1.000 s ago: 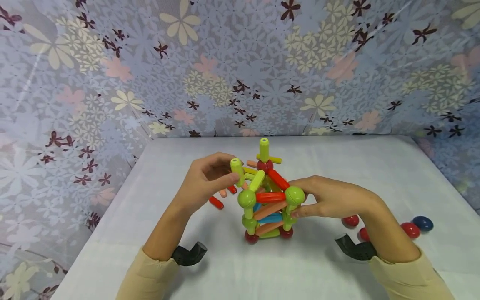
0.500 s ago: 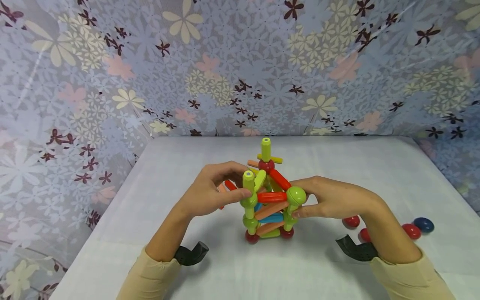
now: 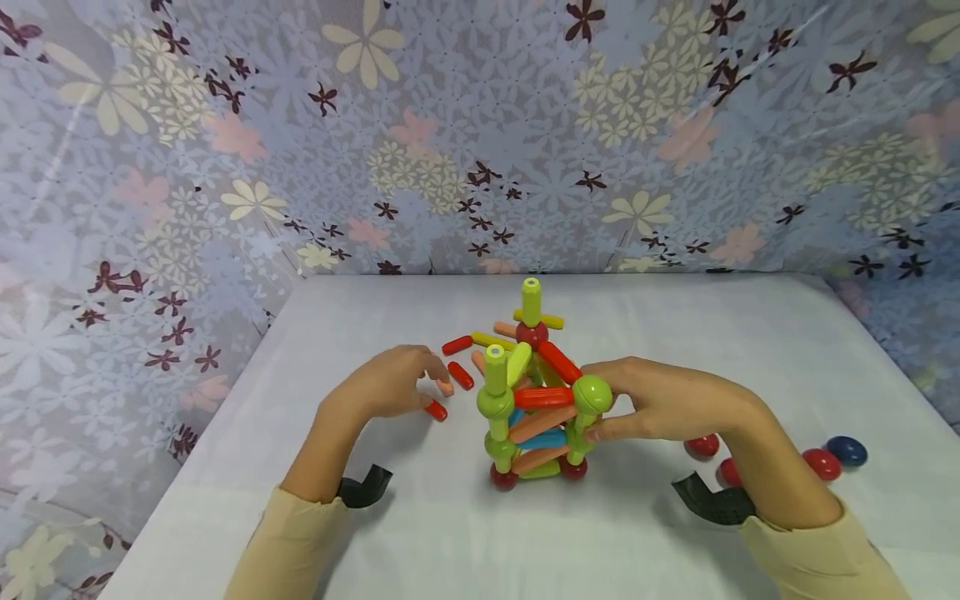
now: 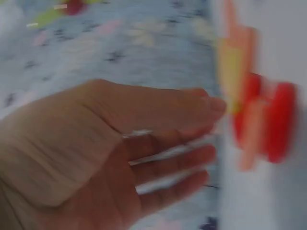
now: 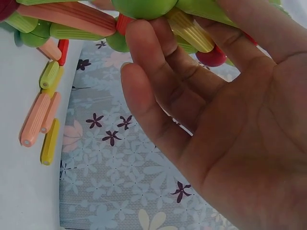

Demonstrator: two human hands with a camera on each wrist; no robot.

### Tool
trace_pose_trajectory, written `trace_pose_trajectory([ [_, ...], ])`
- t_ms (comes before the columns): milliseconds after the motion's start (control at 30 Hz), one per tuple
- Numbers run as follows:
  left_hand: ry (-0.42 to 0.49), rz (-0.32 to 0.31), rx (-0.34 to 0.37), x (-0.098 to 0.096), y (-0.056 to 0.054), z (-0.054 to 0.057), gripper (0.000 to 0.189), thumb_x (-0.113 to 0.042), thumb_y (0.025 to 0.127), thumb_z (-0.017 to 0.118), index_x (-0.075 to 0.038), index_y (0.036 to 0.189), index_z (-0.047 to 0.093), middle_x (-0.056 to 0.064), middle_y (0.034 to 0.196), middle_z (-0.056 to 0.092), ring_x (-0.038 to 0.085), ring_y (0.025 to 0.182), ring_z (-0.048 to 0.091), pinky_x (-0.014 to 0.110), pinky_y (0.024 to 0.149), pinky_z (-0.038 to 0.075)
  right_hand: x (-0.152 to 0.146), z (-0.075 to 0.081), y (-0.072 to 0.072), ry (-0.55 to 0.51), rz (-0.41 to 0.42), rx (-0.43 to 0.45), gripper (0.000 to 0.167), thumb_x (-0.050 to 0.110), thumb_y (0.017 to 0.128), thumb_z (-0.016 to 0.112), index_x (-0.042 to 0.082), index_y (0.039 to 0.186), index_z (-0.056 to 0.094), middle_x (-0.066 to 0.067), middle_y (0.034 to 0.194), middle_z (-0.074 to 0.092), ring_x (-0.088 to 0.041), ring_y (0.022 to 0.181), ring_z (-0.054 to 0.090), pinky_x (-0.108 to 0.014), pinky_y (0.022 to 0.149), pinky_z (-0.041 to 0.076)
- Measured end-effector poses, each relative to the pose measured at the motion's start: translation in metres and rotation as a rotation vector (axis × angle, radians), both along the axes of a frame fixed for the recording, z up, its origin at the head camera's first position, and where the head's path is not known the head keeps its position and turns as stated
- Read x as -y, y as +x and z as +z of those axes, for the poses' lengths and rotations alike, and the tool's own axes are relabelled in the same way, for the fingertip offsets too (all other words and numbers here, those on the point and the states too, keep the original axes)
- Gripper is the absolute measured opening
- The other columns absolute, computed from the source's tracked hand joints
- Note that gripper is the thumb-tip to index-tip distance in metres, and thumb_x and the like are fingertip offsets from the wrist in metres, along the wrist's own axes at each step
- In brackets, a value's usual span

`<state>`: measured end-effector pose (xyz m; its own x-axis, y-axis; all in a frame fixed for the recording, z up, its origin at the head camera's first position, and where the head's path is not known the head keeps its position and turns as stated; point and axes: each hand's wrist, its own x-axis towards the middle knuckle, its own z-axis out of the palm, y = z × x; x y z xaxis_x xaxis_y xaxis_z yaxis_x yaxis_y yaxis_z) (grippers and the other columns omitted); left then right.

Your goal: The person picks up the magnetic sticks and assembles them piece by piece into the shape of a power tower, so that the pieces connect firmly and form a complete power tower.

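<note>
A structure of magnetic building sticks and balls [image 3: 542, 417] stands on the table in the head view. Upright lime sticks rise from its front left green ball [image 3: 496, 402] and its rear red ball [image 3: 532, 335]. My right hand [image 3: 667, 398] holds the structure's right front post, thumb in front and fingers behind. In the right wrist view its fingertips [image 5: 144, 40] meet the parts just below a green ball [image 5: 144, 5]. My left hand [image 3: 392, 382] hovers apart from the structure, relaxed and holding nothing, near a red stick [image 3: 437, 410] and an orange stick [image 3: 446, 387].
Several loose sticks, among them a red one [image 3: 461, 375] and a yellow one [image 3: 491, 341], lie left of and behind the structure. Red balls [image 3: 822, 463] and a blue ball [image 3: 847, 451] lie around my right forearm. A flowered cloth [image 3: 480, 133] hangs behind the white table [image 3: 637, 542].
My left hand brought a lime stick to the structure's front left green ball, where it now stands upright. That hand then let go and moved left to the loose sticks. My right hand stayed put.
</note>
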<state>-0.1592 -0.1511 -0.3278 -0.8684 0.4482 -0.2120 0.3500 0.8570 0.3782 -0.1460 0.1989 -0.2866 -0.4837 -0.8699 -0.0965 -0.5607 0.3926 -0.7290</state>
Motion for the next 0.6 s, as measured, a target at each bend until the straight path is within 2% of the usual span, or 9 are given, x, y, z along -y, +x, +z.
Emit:
trace_pose_trajectory([
  [67,-0.046,-0.011,0.084,-0.002,-0.005,-0.015,0.02,-0.009,0.08,0.076,-0.02,0.097,0.074,-0.006,0.096,0.065,0.017,0.095,0.057,0.037,0.085,0.049,0.001,-0.001,0.0,-0.005,0.001,0.008,0.029,0.04,0.088,0.069,0.029,0.114,0.062,0.015,0.108,0.063,-0.008,0.102,0.058,-0.04,0.089,0.048],
  [167,-0.089,-0.064,0.097,-0.003,-0.01,-0.03,0.018,-0.007,0.078,0.076,-0.022,0.088,0.073,-0.009,0.084,0.063,0.014,0.082,0.056,0.032,0.076,0.049,0.002,-0.002,0.0,-0.008,-0.009,0.027,0.032,0.038,0.087,0.07,0.032,0.117,0.061,0.014,0.111,0.063,-0.008,0.105,0.058,-0.042,0.09,0.047],
  [233,-0.1,-0.092,0.094,-0.003,-0.012,-0.035,0.018,-0.006,0.079,0.076,-0.023,0.084,0.072,-0.01,0.079,0.062,0.013,0.078,0.055,0.029,0.072,0.048,0.002,-0.003,0.0,-0.008,-0.013,0.036,0.034,0.038,0.087,0.071,0.034,0.118,0.06,0.014,0.113,0.063,-0.008,0.107,0.058,-0.043,0.091,0.046],
  [333,-0.026,-0.099,0.118,-0.002,-0.012,-0.029,0.015,-0.013,0.08,0.077,-0.023,0.087,0.071,-0.011,0.079,0.061,0.012,0.077,0.055,0.029,0.07,0.049,0.002,-0.003,-0.001,-0.003,-0.014,0.027,0.036,0.04,0.087,0.07,0.033,0.121,0.059,0.015,0.114,0.062,-0.008,0.108,0.057,-0.045,0.091,0.046],
  [367,0.026,-0.1,0.125,-0.001,-0.011,-0.025,0.014,-0.016,0.08,0.077,-0.024,0.09,0.07,-0.011,0.08,0.062,0.011,0.077,0.056,0.028,0.07,0.049,0.003,-0.003,-0.001,-0.002,-0.012,0.025,0.037,0.04,0.087,0.07,0.033,0.121,0.058,0.016,0.115,0.062,-0.008,0.108,0.057,-0.045,0.092,0.046],
  [433,0.192,-0.109,0.123,0.0,-0.009,-0.012,0.017,-0.02,0.082,0.077,-0.023,0.097,0.069,-0.011,0.085,0.064,0.011,0.079,0.059,0.028,0.072,0.051,0.002,-0.003,-0.001,-0.001,-0.008,0.02,0.037,0.041,0.087,0.069,0.033,0.122,0.058,0.016,0.115,0.062,-0.008,0.108,0.057,-0.045,0.092,0.046],
  [600,0.751,-0.132,-0.003,-0.005,0.002,0.029,0.03,-0.018,0.086,0.073,-0.015,0.115,0.065,0.0,0.099,0.068,0.019,0.088,0.065,0.036,0.08,0.053,0.003,-0.003,-0.001,-0.01,0.007,0.012,0.037,0.04,0.087,0.069,0.033,0.122,0.058,0.016,0.115,0.062,-0.007,0.108,0.057,-0.044,0.092,0.046],
])
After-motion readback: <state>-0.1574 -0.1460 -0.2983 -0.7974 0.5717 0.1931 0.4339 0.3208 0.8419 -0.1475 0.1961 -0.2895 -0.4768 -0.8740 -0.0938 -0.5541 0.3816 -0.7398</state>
